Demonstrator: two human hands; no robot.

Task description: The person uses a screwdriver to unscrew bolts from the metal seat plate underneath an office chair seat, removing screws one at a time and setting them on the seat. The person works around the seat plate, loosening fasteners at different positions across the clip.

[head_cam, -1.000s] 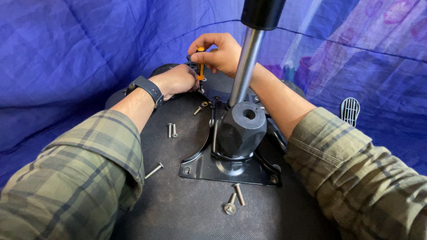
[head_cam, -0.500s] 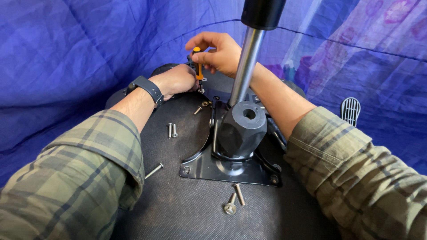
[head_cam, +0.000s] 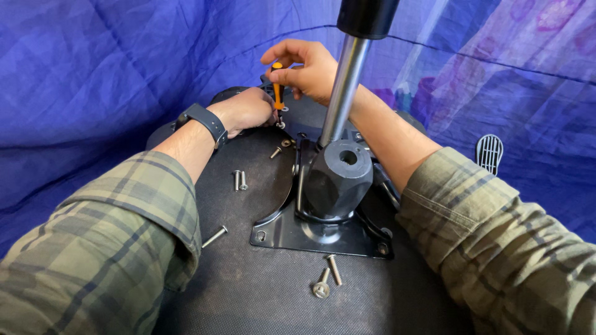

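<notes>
My right hand (head_cam: 307,68), top middle of the frame, is wrapped round a small orange screwdriver (head_cam: 277,93), pointing down. My left hand (head_cam: 248,110) is curled just beside its tip, on the black seat bottom (head_cam: 248,291). Loose screws (head_cam: 239,180) lie nearby, mid-left.

No packages, labels, signs or screens show anywhere in this view.
</notes>
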